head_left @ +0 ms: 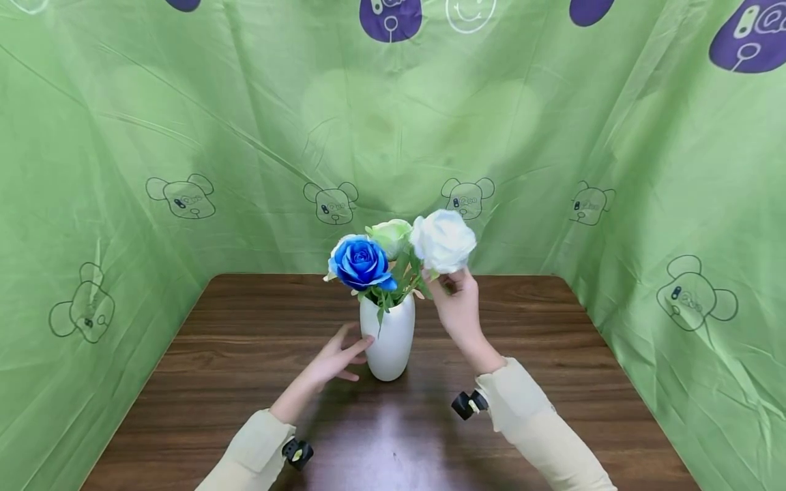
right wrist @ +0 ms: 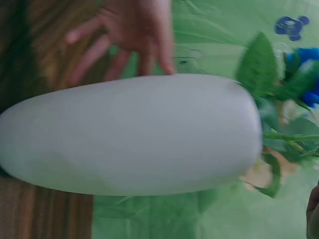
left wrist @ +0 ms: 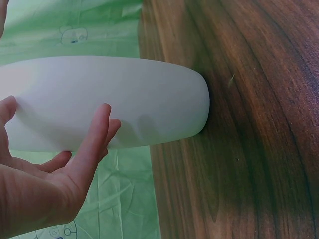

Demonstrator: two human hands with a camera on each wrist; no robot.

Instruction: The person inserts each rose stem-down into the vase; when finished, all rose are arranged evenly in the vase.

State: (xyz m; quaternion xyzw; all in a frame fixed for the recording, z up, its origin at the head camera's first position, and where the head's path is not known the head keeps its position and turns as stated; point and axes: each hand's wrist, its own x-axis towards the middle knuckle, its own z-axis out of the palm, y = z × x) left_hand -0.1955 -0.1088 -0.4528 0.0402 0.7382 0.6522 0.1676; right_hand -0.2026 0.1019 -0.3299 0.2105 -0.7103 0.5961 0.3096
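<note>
A white vase [head_left: 388, 344] stands upright on the wooden table, holding a blue rose [head_left: 361, 262] at the left and a pale green rose [head_left: 391, 236] behind. At the upper right is a white rose [head_left: 443, 240]; my right hand [head_left: 459, 310] pinches it just under the bloom. Only a sliver of that hand shows at the edge of the right wrist view. My left hand [head_left: 334, 358] is at the vase's left side, fingers spread and thumb touching the wall. Green leaves [right wrist: 256, 64] and a peach-coloured bloom [right wrist: 259, 174] crowd the vase mouth in the right wrist view.
The dark brown table [head_left: 258, 341] ends at the back against a green curtain [head_left: 393, 136] printed with cartoon heads. More curtain hangs along the left and right sides. A small black camera [head_left: 469, 404] sits at the right wrist, another [head_left: 297, 453] at the left.
</note>
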